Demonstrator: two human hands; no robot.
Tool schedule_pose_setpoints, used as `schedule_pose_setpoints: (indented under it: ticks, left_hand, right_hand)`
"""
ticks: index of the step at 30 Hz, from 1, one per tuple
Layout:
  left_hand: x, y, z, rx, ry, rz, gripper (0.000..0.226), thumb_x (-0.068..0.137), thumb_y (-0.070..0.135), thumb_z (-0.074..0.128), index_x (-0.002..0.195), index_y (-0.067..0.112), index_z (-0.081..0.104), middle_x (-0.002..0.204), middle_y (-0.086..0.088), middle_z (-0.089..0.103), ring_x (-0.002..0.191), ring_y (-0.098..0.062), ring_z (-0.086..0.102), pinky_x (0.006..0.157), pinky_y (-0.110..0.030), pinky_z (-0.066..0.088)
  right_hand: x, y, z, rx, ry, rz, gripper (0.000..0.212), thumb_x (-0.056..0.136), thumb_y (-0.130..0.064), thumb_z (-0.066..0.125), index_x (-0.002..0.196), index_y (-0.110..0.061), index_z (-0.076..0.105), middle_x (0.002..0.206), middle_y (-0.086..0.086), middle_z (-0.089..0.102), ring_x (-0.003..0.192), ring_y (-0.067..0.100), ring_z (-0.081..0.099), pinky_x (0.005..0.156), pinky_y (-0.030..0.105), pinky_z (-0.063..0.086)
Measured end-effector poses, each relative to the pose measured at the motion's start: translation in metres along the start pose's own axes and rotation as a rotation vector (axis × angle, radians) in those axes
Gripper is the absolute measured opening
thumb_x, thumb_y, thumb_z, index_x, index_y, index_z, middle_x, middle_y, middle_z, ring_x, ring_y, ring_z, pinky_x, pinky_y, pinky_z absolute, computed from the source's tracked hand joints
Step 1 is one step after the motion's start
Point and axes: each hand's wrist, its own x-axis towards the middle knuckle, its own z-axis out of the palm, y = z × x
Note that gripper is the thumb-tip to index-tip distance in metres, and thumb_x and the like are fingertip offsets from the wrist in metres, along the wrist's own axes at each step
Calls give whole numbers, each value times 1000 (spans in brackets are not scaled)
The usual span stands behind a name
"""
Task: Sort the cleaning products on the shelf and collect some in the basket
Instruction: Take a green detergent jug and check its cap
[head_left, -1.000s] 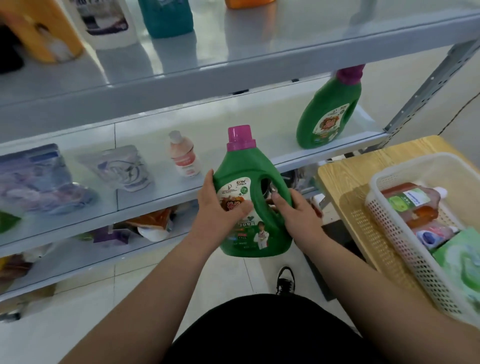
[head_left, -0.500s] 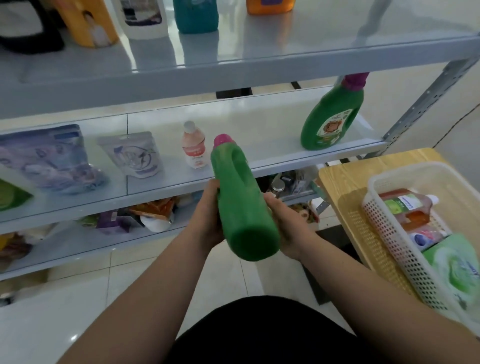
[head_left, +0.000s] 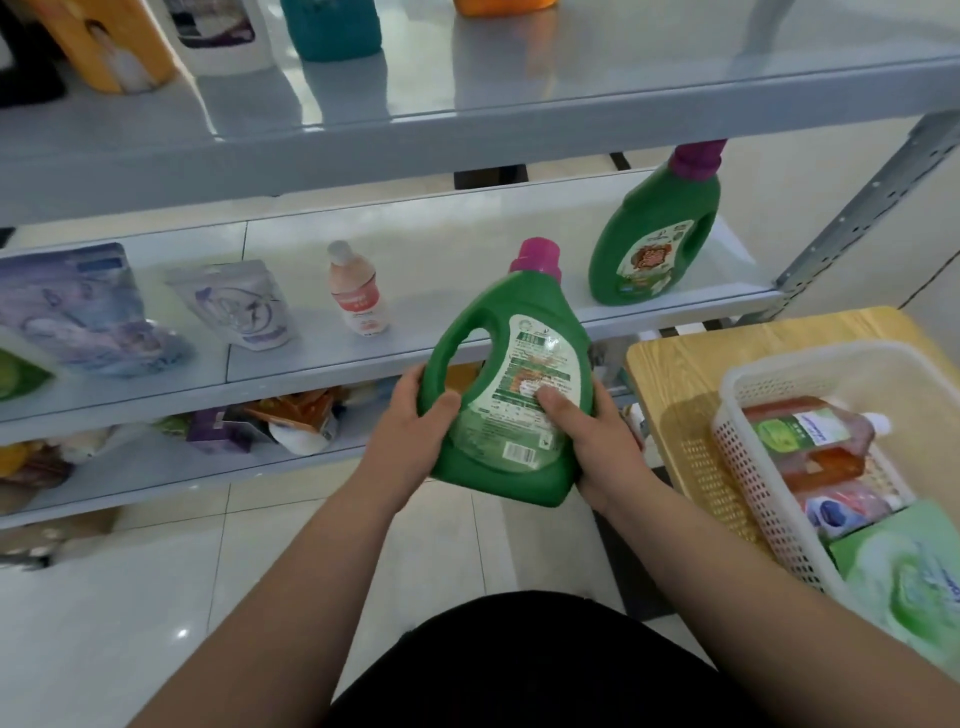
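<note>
I hold a green detergent bottle (head_left: 498, 332) with a pink cap in front of the middle shelf (head_left: 363, 364), its back label facing me and its handle on the left. My left hand (head_left: 415, 431) grips its lower left side. My right hand (head_left: 597, 436) grips its lower right, thumb on the label. A second green detergent bottle (head_left: 654, 234) stands at the shelf's right end. The white basket (head_left: 748, 441) sits on a wooden table (head_left: 670, 374) to my right, with a red-brown bottle (head_left: 810, 431) and a green pouch (head_left: 904, 582) in it.
On the middle shelf stand a small pink bottle (head_left: 358, 296), a white pouch (head_left: 239, 306) and a blue-purple pouch (head_left: 78, 312). The top shelf (head_left: 467, 119) holds orange, white and teal containers. The lower shelf (head_left: 208, 467) holds mixed packets. A metal upright (head_left: 857, 208) stands right.
I have turned the green bottle around in both hands: first its front label faced me, then its narrow side and base, now its back label.
</note>
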Motion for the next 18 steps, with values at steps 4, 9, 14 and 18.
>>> schedule_pose_setpoints:
  ticks: [4,9,14,18]
  left_hand:
    - [7,7,28,-191,21,-151,53,92,55,52,142,37,46,120,5,65,105,-19,66,84,-43,58]
    - [7,10,56,-224,-35,-250,30,104,47,45,132,36,47,128,-5,61,109,-25,64,94,-46,57]
    - [0,16,69,139,9,19,48,104,44,47,150,35,40,147,-3,39,120,-8,39,107,-24,31]
    - [-15,32,79,-255,-134,35,82,58,70,80,125,34,51,125,6,63,109,-7,67,81,-16,56]
  right_hand:
    - [8,-29,-22,48,-67,183,57,88,-44,72,135,-15,61,123,16,73,112,35,72,84,45,62]
    - [14,-55,-44,86,-70,286,44,96,-45,60,124,-13,71,118,17,75,104,35,75,72,43,63]
    - [9,-58,-45,51,-157,95,57,80,-24,74,135,-19,57,123,15,73,107,33,74,78,43,62]
    - [-9,-41,-25,-316,-253,-118,71,73,-30,82,136,-45,53,133,-3,63,118,16,67,95,41,59]
